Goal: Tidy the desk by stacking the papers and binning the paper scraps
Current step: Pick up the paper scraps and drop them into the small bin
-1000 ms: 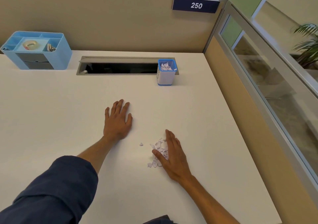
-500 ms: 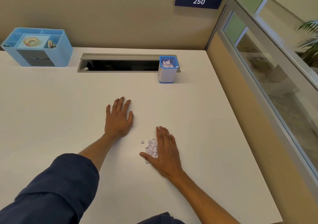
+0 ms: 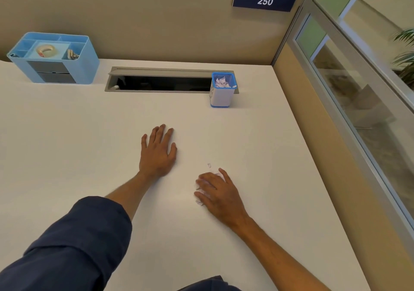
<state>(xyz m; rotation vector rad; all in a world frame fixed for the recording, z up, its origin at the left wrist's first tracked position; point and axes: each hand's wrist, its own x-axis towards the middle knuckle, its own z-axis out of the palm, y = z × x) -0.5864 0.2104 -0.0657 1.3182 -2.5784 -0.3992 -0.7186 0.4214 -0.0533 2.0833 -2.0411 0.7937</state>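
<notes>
My right hand (image 3: pixel 218 192) lies on the white desk (image 3: pixel 67 145) with its fingers curled over a small pile of paper scraps (image 3: pixel 198 202), which it mostly hides. One loose scrap (image 3: pixel 209 165) lies just beyond the fingertips. My left hand (image 3: pixel 158 152) rests flat and open on the desk, a hand's width to the left, holding nothing. The bin, a small blue-and-white square cup (image 3: pixel 220 96) with scraps inside, stands farther back near the cable slot. No sheets of paper are in sight.
A light blue desk organiser (image 3: pixel 56 67) with a tape roll sits at the back left. An open cable slot (image 3: pixel 161 82) runs along the back of the desk. Partition walls close the back and the right side.
My right hand has swept the scraps leftward and towards me, and its fingers have curled over the pile. One scrap stayed behind. My left hand has not moved.
</notes>
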